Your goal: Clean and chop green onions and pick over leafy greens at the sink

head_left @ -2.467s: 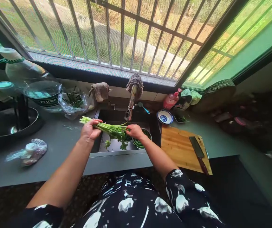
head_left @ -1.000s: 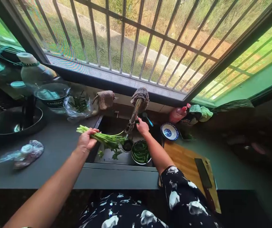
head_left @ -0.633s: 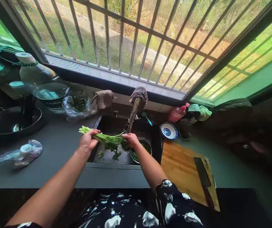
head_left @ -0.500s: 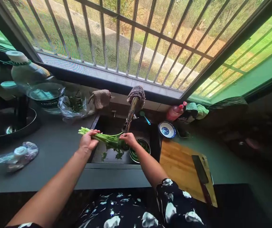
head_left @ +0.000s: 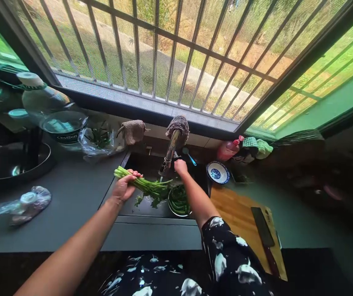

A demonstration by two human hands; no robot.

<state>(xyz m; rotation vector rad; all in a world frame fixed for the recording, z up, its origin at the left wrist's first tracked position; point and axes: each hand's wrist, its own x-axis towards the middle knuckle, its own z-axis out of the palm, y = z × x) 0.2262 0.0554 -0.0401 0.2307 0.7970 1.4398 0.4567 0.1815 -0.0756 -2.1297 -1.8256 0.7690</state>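
My left hand point(head_left: 125, 187) is closed around a bunch of celery point(head_left: 148, 185). The pale cut stalk ends point left, and the leaves hang over the dark sink point(head_left: 130, 210). A thin pale streak of water shows under the spout of the metal faucet point(head_left: 170, 151), beside the stalks. My right hand point(head_left: 181, 166) is closed at the faucet's handle, just right of the spout; its fingertips are mostly hidden. Below my right wrist, a round bowl point(head_left: 172, 209) in the sink holds long green vegetables, partly covered by my forearm.
Right of the sink are a cutting board point(head_left: 230, 213) with a cleaver point(head_left: 262, 226) and a blue-and-white bowl point(head_left: 218, 172). A pink bottle point(head_left: 227, 150) stands behind. On the left lie a plastic bag of greens point(head_left: 98, 139), a knotted bag point(head_left: 31, 205) and a black pan point(head_left: 45, 154).
My right hand has left the celery and moved up and right to the faucet handle. My left hand, still holding the celery, has shifted slightly right. A streak of water now shows below the spout.
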